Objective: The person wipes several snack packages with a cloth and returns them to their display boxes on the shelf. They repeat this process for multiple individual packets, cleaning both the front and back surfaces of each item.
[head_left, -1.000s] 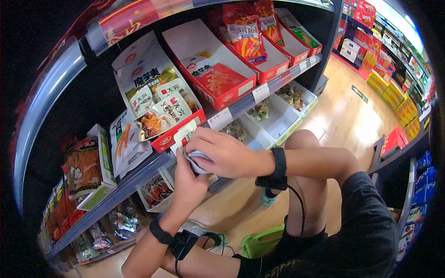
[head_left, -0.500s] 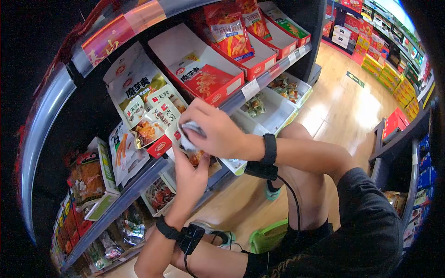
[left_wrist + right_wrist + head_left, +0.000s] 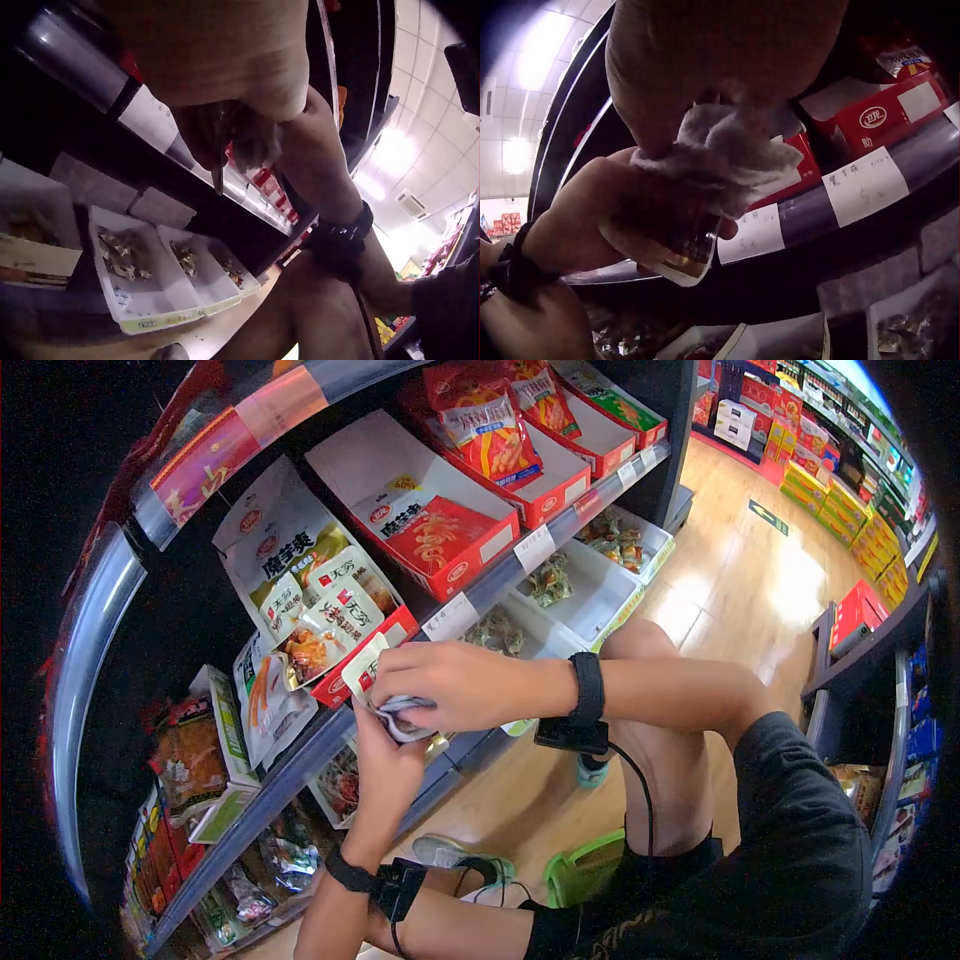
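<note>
In front of the shelf edge, my left hand [image 3: 385, 765] holds a small snack packet [image 3: 360, 668] with a pale top and a red mark. My right hand [image 3: 455, 685] grips a crumpled grey-white cloth [image 3: 405, 718] against the packet's face, covering most of it. In the right wrist view the cloth [image 3: 731, 150] bunches under the right fingers, and the packet's lower end [image 3: 682, 268] shows below it, with the left hand [image 3: 592, 214] around its side. Similar packets [image 3: 340, 615] lie in a red-fronted box right behind the hands.
Red snack boxes [image 3: 440, 555] line the shelf, with price tags [image 3: 450, 618] along its edge. Below stand white bins [image 3: 590, 595] of small wrapped snacks. A bent knee [image 3: 640, 645] is close under the right forearm. A green basket [image 3: 580, 870] sits on the floor.
Half a second ago the right hand and cloth were higher, baring the packet's lower part; now they have come down over it. The left hand keeps its hold, and the head view has shifted slightly.
</note>
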The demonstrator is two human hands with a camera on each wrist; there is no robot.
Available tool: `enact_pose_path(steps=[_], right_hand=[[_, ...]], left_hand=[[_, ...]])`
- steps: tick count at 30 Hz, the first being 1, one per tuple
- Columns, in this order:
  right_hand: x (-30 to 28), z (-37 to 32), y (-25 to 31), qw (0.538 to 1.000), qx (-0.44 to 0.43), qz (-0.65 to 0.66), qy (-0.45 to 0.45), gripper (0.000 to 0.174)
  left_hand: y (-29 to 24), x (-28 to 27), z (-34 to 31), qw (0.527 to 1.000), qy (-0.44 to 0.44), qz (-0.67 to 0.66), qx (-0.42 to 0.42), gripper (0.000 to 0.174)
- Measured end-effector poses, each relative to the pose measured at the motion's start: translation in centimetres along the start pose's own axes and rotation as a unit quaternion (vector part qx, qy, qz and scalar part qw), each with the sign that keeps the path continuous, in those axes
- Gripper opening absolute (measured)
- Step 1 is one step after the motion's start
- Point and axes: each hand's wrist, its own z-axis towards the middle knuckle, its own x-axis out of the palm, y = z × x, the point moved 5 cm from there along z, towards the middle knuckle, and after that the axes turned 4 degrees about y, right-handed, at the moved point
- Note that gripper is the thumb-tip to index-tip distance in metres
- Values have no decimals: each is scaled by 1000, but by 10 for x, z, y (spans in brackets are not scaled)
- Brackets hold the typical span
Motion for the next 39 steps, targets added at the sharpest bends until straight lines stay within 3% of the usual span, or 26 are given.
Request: enact_pose_path(steps=[4,7,9,14,20,23,27,31,34,39], right_hand=[[-2,1,7,993,-32,-103,40,24],[-5,2,10,983,-103,-149,14,24],[-8,4,10,978,-97,-183,-19,25],[-17,8,1,967,18,-227,-111,25],[-42,12,-8,952,58,-171,-247,24],[-53,12,-17,952,78,-123,-269,26],[-34,9,-14,969,73,-70,-226,28],[-12,7,5,985,26,-112,-131,30],[-4,5,-2,990,50,-76,-109,31],[-2,5,0,992,63,-36,-99,33]], left_hand=[[3,1,-2,998,-9,-52,-15,61],[-9,2,5,999,5,-40,7,63],[-8,1,10,997,-5,-76,18,62],[-1,-7,23,998,-37,-52,20,57],[-16,0,25,993,-47,-82,69,57],[-30,4,19,996,-9,-84,34,57],[-27,1,18,995,-39,-65,69,50],[-9,-7,21,989,-75,-123,32,55],[-12,-11,17,989,-95,-112,2,55],[-1,-14,9,952,-134,-276,-16,47]])
